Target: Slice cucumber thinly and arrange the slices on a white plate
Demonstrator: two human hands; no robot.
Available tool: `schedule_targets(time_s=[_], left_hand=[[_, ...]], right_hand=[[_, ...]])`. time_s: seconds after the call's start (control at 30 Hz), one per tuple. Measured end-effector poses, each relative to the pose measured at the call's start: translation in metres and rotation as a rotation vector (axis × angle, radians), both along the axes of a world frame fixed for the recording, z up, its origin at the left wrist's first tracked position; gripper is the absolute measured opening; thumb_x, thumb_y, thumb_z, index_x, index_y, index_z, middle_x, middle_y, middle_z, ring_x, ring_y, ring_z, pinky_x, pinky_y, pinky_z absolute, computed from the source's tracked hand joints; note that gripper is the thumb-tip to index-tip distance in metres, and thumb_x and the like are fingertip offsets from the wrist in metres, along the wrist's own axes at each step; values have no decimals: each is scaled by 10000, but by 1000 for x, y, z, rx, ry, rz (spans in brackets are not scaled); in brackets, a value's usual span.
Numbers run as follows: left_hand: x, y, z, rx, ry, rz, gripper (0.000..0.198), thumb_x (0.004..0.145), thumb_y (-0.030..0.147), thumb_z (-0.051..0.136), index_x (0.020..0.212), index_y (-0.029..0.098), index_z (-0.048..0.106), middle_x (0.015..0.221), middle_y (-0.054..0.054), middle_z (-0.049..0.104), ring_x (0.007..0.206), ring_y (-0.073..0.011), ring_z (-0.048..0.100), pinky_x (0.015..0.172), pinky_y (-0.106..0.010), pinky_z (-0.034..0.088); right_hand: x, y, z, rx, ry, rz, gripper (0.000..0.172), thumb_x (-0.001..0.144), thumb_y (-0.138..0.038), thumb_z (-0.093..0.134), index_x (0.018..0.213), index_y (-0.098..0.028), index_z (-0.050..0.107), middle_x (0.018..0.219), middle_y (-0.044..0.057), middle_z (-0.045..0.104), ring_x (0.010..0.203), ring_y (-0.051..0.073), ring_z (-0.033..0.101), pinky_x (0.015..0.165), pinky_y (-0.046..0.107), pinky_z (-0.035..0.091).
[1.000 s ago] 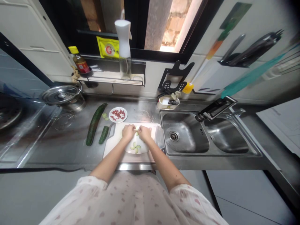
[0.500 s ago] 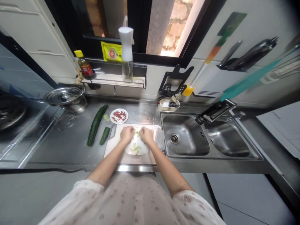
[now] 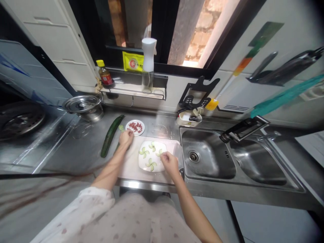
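A white square plate [image 3: 152,156] lies on a pale cutting board [image 3: 131,158] and bears green-edged slices in pinwheel clusters. At its right edge my right hand [image 3: 169,161] has its fingers pinched together by one cluster; anything between them is too small to tell. My left hand [image 3: 126,137] reaches the near edge of a small round white plate [image 3: 142,128] of red bits, fingers closed, their contents hidden. Left of it lie a long green cucumber [image 3: 110,136] and a few green slices [image 3: 121,127]. A shorter cucumber piece is mostly hidden under my left forearm.
A double steel sink [image 3: 210,157] with a black faucet [image 3: 243,129] stands at the right. At the back left is a lidded steel pot [image 3: 84,107]. Behind are a shelf with a spray bottle [image 3: 148,64] and a small caddy [image 3: 189,119].
My left hand has moved from the square plate to the round plate's edge. My right hand has shifted to the square plate's right edge, and more slice clusters show. The view has shifted.
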State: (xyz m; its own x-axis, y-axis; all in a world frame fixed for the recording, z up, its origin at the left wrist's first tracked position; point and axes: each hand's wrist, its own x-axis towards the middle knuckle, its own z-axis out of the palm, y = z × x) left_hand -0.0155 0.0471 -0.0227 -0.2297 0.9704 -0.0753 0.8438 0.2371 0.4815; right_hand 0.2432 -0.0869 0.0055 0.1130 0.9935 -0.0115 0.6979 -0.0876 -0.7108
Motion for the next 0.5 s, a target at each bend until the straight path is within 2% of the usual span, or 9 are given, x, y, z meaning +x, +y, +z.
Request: schedule_targets(time_s=[0.1, 0.23, 0.4, 0.5], left_hand=[[-10, 22, 1, -50, 85, 36, 297, 824, 339, 513, 1037, 233, 690, 982, -78, 691, 903, -219, 618, 728, -271, 444], [-10, 44, 1, -124, 204, -10, 278, 819, 281, 502, 998, 209, 703, 986, -117, 676, 919, -247, 608, 724, -295, 448], [-3, 58, -5, -178, 322, -65, 296, 818, 235, 492, 1003, 121, 693, 939, -182, 657, 961, -297, 586, 741, -332, 442], [-2, 61, -8, -217, 321, -87, 297, 793, 222, 524, 998, 72, 677, 951, -211, 642, 996, -314, 566, 765, -338, 427]], right_hand=[[3, -3, -1, 11, 11, -6, 262, 811, -387, 489, 721, -197, 646, 651, 13, 654, 631, 158, 577, 630, 247, 370], [4, -3, -2, 13, 24, -18, 284, 812, -403, 487, 738, -189, 660, 662, 19, 660, 628, 158, 572, 630, 251, 365], [7, -3, -3, 20, 39, -19, 297, 816, -408, 481, 743, -186, 663, 646, 19, 650, 610, 155, 563, 620, 251, 361], [9, -3, -4, 21, 45, -22, 298, 813, -414, 483, 736, -186, 658, 635, 14, 641, 600, 153, 557, 620, 251, 360]])
